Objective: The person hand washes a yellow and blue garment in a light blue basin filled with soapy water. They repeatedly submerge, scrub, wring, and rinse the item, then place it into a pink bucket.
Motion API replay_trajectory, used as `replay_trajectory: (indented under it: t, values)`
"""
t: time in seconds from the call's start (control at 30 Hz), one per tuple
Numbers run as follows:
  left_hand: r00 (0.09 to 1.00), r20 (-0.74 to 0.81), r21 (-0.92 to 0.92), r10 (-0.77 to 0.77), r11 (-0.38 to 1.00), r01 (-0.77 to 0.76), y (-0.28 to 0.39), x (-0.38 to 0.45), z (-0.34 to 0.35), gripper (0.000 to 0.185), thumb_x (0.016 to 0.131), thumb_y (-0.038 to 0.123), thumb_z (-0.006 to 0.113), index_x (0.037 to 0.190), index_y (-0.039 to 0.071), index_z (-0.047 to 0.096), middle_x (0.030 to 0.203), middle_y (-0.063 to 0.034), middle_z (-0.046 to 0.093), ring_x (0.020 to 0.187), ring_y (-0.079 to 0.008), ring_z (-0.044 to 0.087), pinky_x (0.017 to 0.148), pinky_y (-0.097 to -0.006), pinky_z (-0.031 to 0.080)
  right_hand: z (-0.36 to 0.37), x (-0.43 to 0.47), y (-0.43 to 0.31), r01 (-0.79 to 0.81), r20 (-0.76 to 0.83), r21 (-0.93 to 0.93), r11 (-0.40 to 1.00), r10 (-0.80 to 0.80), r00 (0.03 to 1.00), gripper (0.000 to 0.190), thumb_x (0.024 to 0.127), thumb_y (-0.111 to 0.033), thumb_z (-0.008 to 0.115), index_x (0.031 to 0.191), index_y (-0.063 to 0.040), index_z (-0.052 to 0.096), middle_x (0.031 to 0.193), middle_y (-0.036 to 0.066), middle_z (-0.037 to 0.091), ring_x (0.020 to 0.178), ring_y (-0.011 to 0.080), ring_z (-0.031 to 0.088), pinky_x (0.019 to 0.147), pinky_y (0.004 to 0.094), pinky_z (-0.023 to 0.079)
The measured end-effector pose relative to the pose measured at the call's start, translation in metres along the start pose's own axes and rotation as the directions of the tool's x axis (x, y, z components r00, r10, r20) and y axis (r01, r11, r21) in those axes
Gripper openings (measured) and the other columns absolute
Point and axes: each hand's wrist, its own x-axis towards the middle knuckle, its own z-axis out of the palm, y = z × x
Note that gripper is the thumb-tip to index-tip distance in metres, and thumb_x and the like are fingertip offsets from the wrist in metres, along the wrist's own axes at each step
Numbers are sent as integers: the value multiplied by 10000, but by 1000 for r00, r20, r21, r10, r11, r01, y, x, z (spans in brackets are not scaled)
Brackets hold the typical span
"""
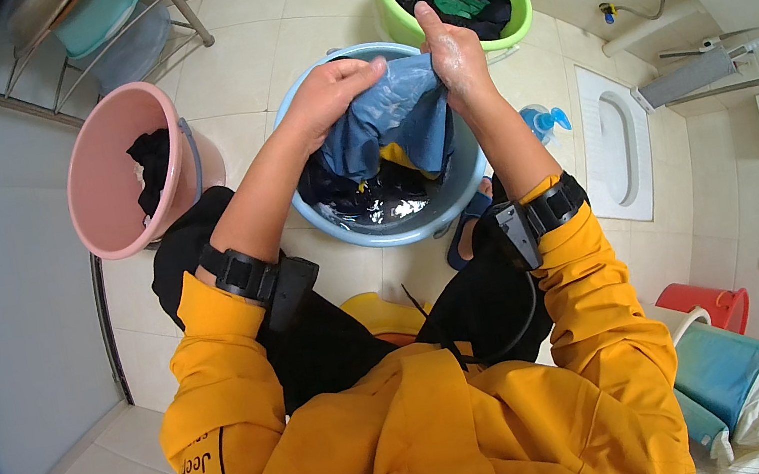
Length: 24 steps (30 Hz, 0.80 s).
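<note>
A wet blue cloth garment [387,110] with yellow parts hangs between my two hands over a light blue plastic basin [399,237]. My left hand [333,96] pinches its upper left edge between thumb and fingers. At the upper right edge my right hand [456,60], with whitish suds on it, grips the cloth, thumb pointing up. Dark wet fabric [372,196] lies in soapy water in the basin below, partly covered by the garment's lower folds.
A pink bucket [110,178] with black cloth stands left. Beyond the basin is a green bucket [395,21] holding dark and green clothes. A blue pump bottle [541,123] and a squat toilet [615,150] are at right. A metal rack [179,6] stands upper left.
</note>
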Motion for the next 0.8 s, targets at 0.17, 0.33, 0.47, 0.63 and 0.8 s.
replay_trajectory:
  t: [0.17, 0.33, 0.47, 0.63, 0.8]
  values:
    - [991, -19, 209, 133, 970, -126, -7, -5, 0, 196, 845, 238, 527, 905, 56, 572, 820, 38, 538, 768, -50, 474, 716, -196, 384, 1, -4, -7, -48, 18, -31, 998, 49, 999, 466, 784, -445, 563, 558, -41, 511, 551, 14, 456, 500, 103, 382, 473, 252, 316]
    - [987, -18, 131, 161, 979, -157, -12, -5, -1, 179, 860, 232, 504, 901, 66, 557, 808, 55, 515, 771, -40, 453, 723, -194, 377, 3, -5, -6, -44, 20, -19, 999, 44, 999, 475, 789, -444, 555, 535, -48, 490, 536, 3, 441, 493, 96, 369, 463, 246, 303]
    - [990, -37, 76, 139, 988, -136, -13, -4, 5, 209, 873, 244, 475, 930, 57, 551, 825, 30, 543, 767, -57, 494, 711, -212, 407, 4, -3, -2, -61, 48, -19, 998, 61, 997, 465, 775, -423, 580, 529, -45, 468, 529, -9, 431, 503, 88, 364, 469, 237, 308]
    - [987, -145, -250, 71, 962, -106, 4, -3, -8, 269, 868, 278, 475, 872, 19, 544, 761, -37, 580, 665, -119, 560, 631, -254, 470, -4, 7, 26, 423, 592, -316, 849, -172, 787, 517, 567, -405, 747, 852, -39, 519, 772, 66, 549, 721, 159, 510, 668, 279, 421]
    - [978, -204, -432, 35, 893, -122, 22, -2, -44, 259, 867, 273, 479, 844, 22, 538, 740, -59, 583, 642, -157, 578, 624, -302, 501, -10, 8, 74, 302, 597, -688, 659, 278, 753, 443, 638, -371, 681, 792, 23, 550, 903, 184, 576, 803, 306, 554, 737, 335, 430]
